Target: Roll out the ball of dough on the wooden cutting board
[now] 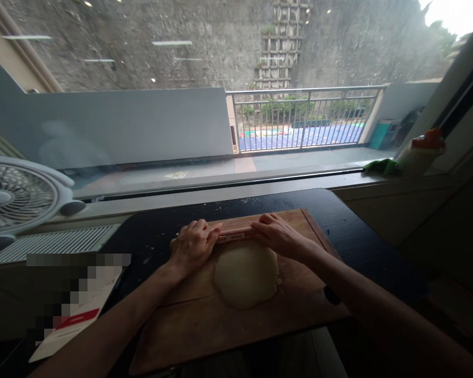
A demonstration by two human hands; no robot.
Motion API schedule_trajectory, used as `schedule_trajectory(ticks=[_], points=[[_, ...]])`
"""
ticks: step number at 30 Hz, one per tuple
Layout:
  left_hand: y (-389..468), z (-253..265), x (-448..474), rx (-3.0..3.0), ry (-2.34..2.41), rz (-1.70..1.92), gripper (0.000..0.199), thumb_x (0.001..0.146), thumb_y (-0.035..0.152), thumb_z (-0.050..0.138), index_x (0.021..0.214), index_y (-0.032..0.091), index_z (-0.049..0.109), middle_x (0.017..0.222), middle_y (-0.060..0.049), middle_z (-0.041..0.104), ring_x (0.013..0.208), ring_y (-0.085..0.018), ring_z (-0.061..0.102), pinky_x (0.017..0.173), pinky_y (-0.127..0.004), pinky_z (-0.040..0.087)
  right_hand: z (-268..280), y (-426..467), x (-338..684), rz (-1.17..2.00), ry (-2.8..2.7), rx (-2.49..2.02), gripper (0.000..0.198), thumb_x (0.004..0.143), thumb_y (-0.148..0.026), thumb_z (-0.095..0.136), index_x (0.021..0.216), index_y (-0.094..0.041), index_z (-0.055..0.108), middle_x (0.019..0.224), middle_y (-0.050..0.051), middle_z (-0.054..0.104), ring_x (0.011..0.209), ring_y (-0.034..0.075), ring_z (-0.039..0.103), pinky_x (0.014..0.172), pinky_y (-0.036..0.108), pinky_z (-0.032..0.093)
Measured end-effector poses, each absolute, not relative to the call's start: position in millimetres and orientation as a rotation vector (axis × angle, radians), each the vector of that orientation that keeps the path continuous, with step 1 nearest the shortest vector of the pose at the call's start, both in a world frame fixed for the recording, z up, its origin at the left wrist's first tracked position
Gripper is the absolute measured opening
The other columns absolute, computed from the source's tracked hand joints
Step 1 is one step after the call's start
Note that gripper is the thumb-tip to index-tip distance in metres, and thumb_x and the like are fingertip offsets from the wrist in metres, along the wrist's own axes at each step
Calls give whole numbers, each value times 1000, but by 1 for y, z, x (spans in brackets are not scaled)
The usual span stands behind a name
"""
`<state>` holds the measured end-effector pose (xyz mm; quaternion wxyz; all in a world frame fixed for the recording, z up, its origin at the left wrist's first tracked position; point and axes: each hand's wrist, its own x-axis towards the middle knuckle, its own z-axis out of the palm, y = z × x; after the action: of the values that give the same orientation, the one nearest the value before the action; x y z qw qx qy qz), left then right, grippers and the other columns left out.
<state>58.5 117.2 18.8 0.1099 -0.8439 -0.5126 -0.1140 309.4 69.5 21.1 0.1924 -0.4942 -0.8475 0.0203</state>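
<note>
A wooden rolling pin with a printed label lies crosswise near the far edge of a wooden board. My left hand is closed over the pin's left part, and my right hand grips its right part. Just on the near side of the pin, a flattened round of pale dough rests on the board, its right edge a little ragged. Whether the pin touches the dough's far edge I cannot tell.
Beneath the board is a black table with white specks at its far left. A fan stands at the left, near a printed paper. On the sill at the right are a bottle and a green cloth.
</note>
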Motion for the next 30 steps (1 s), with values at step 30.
schedule_trajectory(ticks=[30], points=[[139, 24, 131, -2657, -1440, -300, 52, 93, 48, 22, 93, 21, 67, 87, -7, 62, 86, -21, 54, 81, -36, 36, 15, 22, 329, -260, -2204, -1798, 18, 92, -23, 44, 102, -20, 58, 98, 8, 55, 95, 22, 47, 81, 33, 39]])
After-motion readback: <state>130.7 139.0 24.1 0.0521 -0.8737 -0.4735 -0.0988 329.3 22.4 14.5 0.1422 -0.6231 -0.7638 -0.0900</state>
